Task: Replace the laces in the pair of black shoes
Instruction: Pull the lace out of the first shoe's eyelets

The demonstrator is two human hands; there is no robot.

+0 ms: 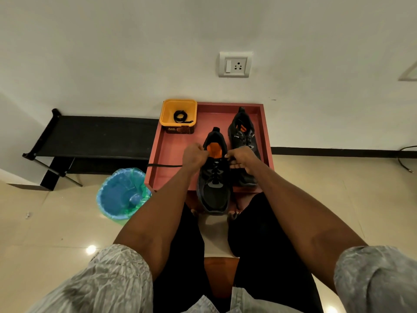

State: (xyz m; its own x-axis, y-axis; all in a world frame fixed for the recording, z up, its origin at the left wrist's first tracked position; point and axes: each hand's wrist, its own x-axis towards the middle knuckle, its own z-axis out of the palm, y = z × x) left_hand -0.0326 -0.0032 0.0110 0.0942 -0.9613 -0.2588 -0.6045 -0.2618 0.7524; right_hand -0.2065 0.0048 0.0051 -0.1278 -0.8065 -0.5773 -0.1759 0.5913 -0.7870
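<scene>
Two black shoes with orange insoles stand on a red tray [171, 145]. The near shoe [214, 190] hangs over the tray's front edge, toe toward me, with a black lace [215, 175] threaded through its eyelets. My left hand [194, 155] grips one lace end at the shoe's collar; a length of that lace [164, 165] trails left across the tray. My right hand [241, 160] pinches the other lace end at the top right eyelet. The far shoe [244, 141] sits laced behind my right hand.
A yellow tub [178, 109] at the tray's back left corner holds a coiled black lace [180, 116]. A blue bin [123, 193] with a green liner stands on the floor to the left. A black bench [94, 136] runs along the wall.
</scene>
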